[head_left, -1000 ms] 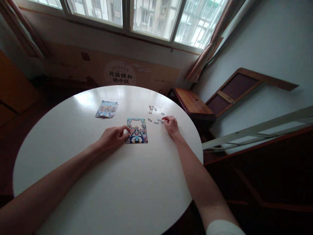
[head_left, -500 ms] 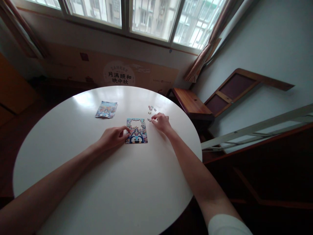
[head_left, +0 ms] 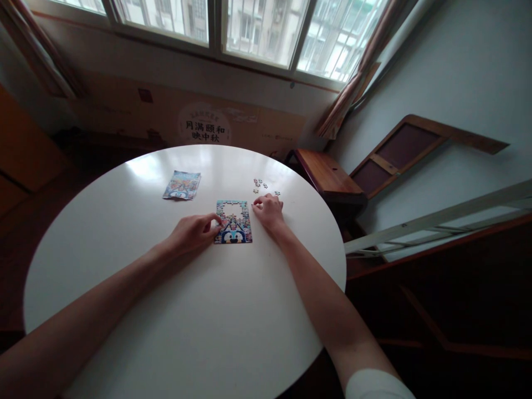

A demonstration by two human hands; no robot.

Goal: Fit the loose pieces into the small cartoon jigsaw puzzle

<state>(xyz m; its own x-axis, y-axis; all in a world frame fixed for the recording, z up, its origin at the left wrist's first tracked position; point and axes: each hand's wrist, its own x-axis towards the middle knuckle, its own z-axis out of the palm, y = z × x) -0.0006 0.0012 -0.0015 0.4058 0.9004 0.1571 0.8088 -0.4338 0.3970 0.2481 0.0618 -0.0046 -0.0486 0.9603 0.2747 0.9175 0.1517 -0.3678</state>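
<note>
A jigsaw puzzle (head_left: 235,224) with a blue-and-white cartoon face lies flat on the white round table, with an unfilled gap in its upper part. At its left edge, my left hand (head_left: 195,230) rests with curled fingers, thumb and index pressed on the border. My right hand (head_left: 269,210) is just beyond the upper right edge, its fingers pinched around a small puzzle piece, mostly hidden by the fingertips. Several loose pieces (head_left: 257,185) are scattered behind that hand, and one single piece (head_left: 277,193) lies by its knuckles.
A crinkled picture sheet or packet (head_left: 182,185) lies at the back left of the table (head_left: 199,321). Beyond the table's right rim stands a wooden stool or bench (head_left: 322,174). Windows and a printed cardboard panel (head_left: 149,119) line the far side.
My right hand has drawn slightly toward the puzzle's edge, and the piece under its fingertips is no longer seen on the table. A loose piece beside the knuckles has come into sight. My left hand stays put.
</note>
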